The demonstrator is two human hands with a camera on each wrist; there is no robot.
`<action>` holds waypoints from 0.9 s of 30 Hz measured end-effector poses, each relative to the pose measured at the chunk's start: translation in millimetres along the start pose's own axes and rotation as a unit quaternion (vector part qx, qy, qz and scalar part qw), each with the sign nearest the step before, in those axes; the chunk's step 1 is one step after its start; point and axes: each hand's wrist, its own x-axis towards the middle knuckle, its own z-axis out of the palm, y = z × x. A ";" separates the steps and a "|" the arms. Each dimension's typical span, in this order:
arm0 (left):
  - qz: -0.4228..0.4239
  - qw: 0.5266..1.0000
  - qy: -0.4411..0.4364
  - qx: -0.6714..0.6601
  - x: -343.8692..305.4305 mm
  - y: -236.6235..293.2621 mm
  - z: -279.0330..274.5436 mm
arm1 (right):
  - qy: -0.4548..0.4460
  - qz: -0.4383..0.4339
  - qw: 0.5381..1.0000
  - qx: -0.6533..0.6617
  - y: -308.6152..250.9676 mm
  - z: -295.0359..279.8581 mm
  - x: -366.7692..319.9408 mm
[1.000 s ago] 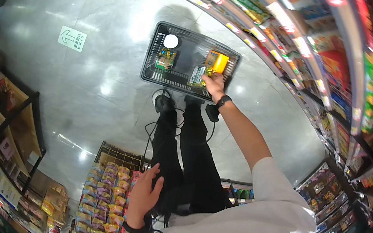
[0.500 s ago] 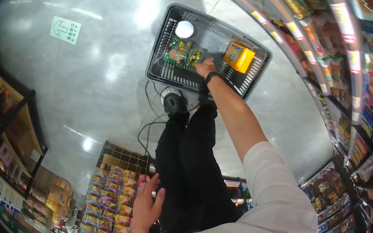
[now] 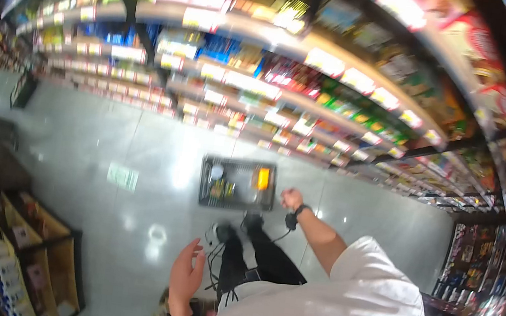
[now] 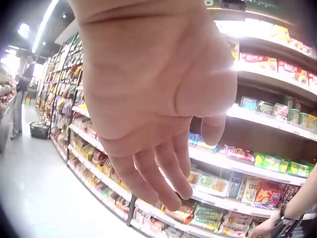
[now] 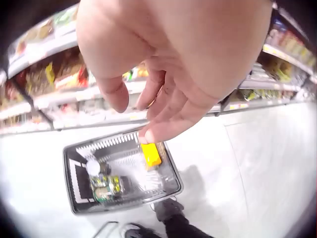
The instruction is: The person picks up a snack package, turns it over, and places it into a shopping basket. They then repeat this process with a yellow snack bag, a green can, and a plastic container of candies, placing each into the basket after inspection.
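Observation:
A black shopping basket (image 3: 235,205) stands on the floor in front of the person's feet. Inside lie a yellow-orange pack (image 5: 152,154) at its right, a tub with a round white top (image 5: 93,167) at its left, and small green and gold packs (image 5: 105,189) close by. The right hand (image 3: 291,197) is above the floor just to the right of the basket, its fingers loosely bent with nothing in them. Held up in front of the body, the left hand (image 3: 186,274) is relaxed and holds nothing. Its fingers (image 4: 163,173) hang down loosely in the left wrist view.
Long shelves of packaged snacks (image 3: 289,76) run along the far side of the aisle. A low wooden display rack (image 3: 30,250) stands at the left. An exit sign (image 3: 122,177) is on the floor. Another person (image 4: 22,94) stands far down the aisle beside a dark basket (image 4: 39,130).
The right hand has let go of a small gold-and-green pack at the left in the basket and come out to the right. The head view has risen toward the shelves; the left hand remains relaxed.

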 end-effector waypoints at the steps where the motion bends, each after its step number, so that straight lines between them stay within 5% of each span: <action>1: 0.023 1.000 0.001 0.021 6.0 5.9 -2.7 | 0.036 0.010 0.996 0.077 -12.5 -12.8 -23.8; 4: 0.101 0.991 -0.009 0.083 29.0 24.3 -4.6 | 0.033 -0.050 0.972 0.228 -18.9 -50.7 -80.4; 8: 0.160 0.985 -0.026 0.060 37.2 95.5 6.8 | 0.037 0.000 0.969 0.246 22.2 -119.5 -142.6; 15: 0.230 0.959 -0.148 0.069 47.8 145.7 83.3 | 0.085 0.125 0.922 0.357 273.9 -193.5 -170.0; 19: 0.233 0.956 -0.159 0.080 50.8 186.9 137.7 | 0.123 0.236 0.848 0.458 369.7 -224.5 -204.3; 21: 0.250 0.956 -0.147 0.056 61.9 210.8 173.0 | 0.105 0.233 0.799 0.545 467.9 -229.9 -164.7; 23: 0.264 0.954 -0.135 0.037 64.1 243.2 207.5 | 0.111 0.181 0.866 0.453 481.4 -251.6 -187.4; 25: 0.293 0.950 -0.106 0.015 70.3 277.6 244.5 | 0.146 0.242 0.726 0.627 506.6 -269.2 -183.0; 27: 0.357 0.927 -0.089 0.073 85.7 306.4 269.5 | 0.151 0.222 0.736 0.621 509.9 -291.1 -197.7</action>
